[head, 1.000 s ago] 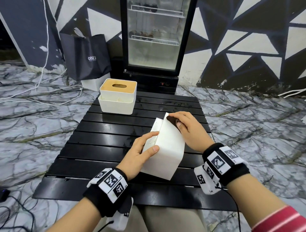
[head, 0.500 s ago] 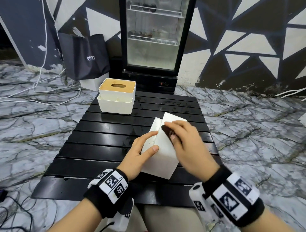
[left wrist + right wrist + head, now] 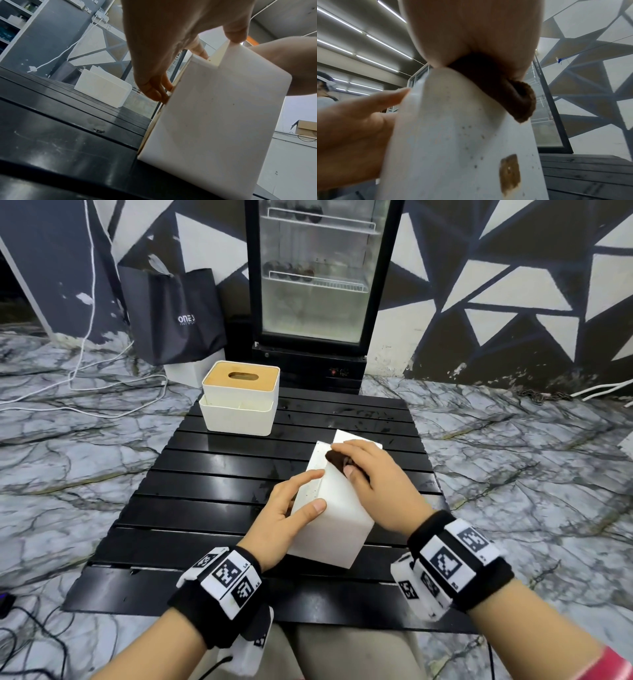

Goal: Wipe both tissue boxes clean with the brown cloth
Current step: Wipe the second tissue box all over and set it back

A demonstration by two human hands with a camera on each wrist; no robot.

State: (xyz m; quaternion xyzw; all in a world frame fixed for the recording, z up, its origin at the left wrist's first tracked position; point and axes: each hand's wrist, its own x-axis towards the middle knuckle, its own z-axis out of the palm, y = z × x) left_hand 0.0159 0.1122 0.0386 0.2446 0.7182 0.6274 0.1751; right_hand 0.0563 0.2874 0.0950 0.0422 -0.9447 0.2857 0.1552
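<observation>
Left hand [image 3: 284, 510] grips the near tissue box [image 3: 337, 518], tilted on the black slatted table [image 3: 205, 501]; right hand [image 3: 373, 481] presses the brown cloth [image 3: 337, 458] on its upper face; far tissue box [image 3: 239, 402] apart at table's back-left.

brown cloth [image 3: 337, 460] — mostly under fingers [image 3: 356, 448]

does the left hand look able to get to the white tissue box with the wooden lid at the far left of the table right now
Probably not at once: the left hand is gripping the tilted white tissue box. The black slatted table lies bare up to the white tissue box with the wooden lid, so once freed, likely yes.
</observation>
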